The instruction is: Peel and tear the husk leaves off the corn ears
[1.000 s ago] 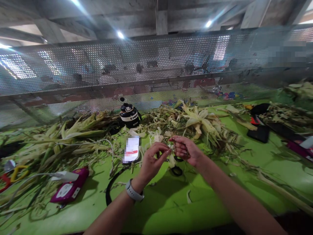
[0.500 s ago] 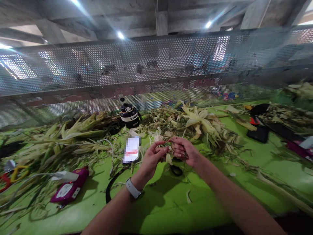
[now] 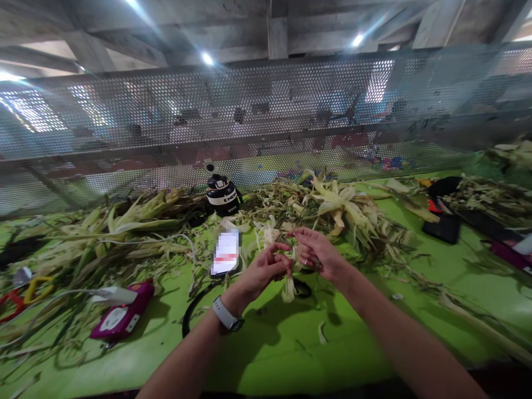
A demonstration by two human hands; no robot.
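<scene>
Over the green table, my left hand (image 3: 270,265) is closed, thumb and fingers pinched on a pale strip of corn husk (image 3: 289,288) that dangles below the fingertips. My right hand (image 3: 316,252) meets it from the other side, with thumb and forefinger pressed together near the strip's upper part. What the right fingertips pinch is too small to make out. A grey-white watch (image 3: 226,316) is on my left wrist. Beneath the hands lies a small black ring-shaped object (image 3: 302,289). Behind them is a heap of dry husks (image 3: 344,208).
A lit phone (image 3: 225,252) lies left of my hands, a black bottle (image 3: 223,195) behind it. More husks (image 3: 137,221), a purple power strip (image 3: 122,313) with a white cable, and scissors (image 3: 37,291) are at left. A perforated metal screen (image 3: 266,111) runs along the back.
My hands have drawn slightly apart at the fingertips. The pale husk strip hangs lower and shows more below my left hand. The view has shifted slightly.
</scene>
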